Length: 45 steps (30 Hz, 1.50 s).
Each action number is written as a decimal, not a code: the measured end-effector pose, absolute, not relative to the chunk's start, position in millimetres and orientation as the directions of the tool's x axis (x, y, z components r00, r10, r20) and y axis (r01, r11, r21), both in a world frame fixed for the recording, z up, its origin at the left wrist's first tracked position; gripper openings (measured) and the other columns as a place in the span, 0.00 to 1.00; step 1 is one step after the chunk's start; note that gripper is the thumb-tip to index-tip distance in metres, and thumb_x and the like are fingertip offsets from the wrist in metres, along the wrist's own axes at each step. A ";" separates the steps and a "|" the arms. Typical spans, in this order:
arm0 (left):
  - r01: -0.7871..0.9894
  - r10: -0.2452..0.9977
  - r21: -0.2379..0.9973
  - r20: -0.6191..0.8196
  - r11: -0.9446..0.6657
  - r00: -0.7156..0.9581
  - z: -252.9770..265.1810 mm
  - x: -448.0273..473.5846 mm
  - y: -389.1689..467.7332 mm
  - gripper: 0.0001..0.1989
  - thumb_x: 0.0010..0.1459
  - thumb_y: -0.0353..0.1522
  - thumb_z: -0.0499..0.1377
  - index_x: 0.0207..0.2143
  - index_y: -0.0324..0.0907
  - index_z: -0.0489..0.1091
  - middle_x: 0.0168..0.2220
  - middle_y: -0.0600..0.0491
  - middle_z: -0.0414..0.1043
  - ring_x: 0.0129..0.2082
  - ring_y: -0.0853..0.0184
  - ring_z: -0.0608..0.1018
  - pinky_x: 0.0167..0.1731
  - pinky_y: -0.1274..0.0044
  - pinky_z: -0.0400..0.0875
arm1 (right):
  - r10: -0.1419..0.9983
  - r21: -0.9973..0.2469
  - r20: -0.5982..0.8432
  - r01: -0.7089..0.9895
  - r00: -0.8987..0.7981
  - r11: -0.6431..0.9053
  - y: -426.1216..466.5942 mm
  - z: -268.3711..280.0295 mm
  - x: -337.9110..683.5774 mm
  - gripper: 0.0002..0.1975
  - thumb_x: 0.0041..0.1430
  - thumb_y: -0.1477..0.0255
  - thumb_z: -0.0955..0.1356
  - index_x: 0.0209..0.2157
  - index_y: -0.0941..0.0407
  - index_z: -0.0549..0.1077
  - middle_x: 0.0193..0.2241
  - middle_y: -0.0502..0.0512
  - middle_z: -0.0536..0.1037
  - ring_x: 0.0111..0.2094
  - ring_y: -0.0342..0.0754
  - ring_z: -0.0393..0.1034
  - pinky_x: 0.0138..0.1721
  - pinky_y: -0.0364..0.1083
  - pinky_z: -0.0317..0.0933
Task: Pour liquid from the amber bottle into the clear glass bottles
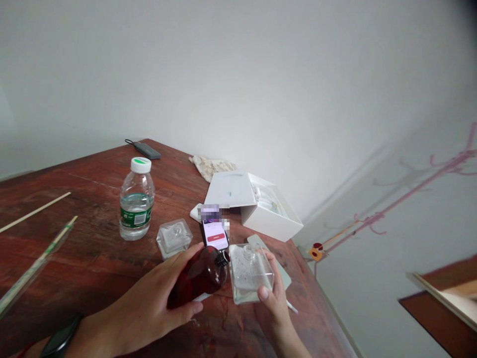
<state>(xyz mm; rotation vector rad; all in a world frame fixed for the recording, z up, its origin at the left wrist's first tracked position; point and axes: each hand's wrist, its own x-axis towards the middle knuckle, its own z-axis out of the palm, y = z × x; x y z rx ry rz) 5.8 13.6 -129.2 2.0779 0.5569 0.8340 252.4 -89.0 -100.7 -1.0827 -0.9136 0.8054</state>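
My left hand (164, 293) is wrapped round a dark amber bottle (199, 276), which tilts to the right with its uncapped black-looking neck beside the mouth of a clear square glass bottle (248, 276). That glass bottle is in my right hand (274, 303), gripped at its right side by thumb and fingers. Droplets or bubbles show on its wall, with some clear liquid low down. No stream between the two necks can be made out. A second square glass bottle (174, 237), in clear wrapping, is on the table just beyond my left hand.
A water bottle (137, 204) stands on the wooden table (97, 268) at left, near thin sticks (40, 258), some wrapped. Behind my hands are a lit phone (215, 234), an open white box (272, 219), a cloth (212, 166) and a grey device (147, 150). A pale flat object (283, 276) is partly hidden.
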 end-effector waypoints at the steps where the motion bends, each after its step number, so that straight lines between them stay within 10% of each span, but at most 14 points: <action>1: 0.097 0.631 0.813 0.364 -0.575 0.685 -129.3 6.3 14.1 0.45 0.64 0.36 0.67 0.76 0.59 0.49 0.73 0.50 0.64 0.69 0.49 0.71 0.70 0.56 0.66 | 0.888 -0.958 0.214 -0.091 0.407 0.273 -88.8 -100.8 252.4 0.40 0.43 0.49 0.82 0.54 0.47 0.69 0.42 0.55 0.85 0.39 0.59 0.82 0.37 0.51 0.73; 45: 0.141 0.619 0.808 0.312 -0.572 0.721 -130.2 5.6 14.4 0.45 0.66 0.36 0.65 0.75 0.64 0.42 0.75 0.55 0.59 0.72 0.53 0.68 0.71 0.57 0.64 | 0.901 -0.954 0.193 -0.138 0.388 0.264 -88.6 -102.8 257.4 0.41 0.44 0.53 0.83 0.56 0.47 0.70 0.48 0.58 0.85 0.44 0.63 0.83 0.44 0.55 0.75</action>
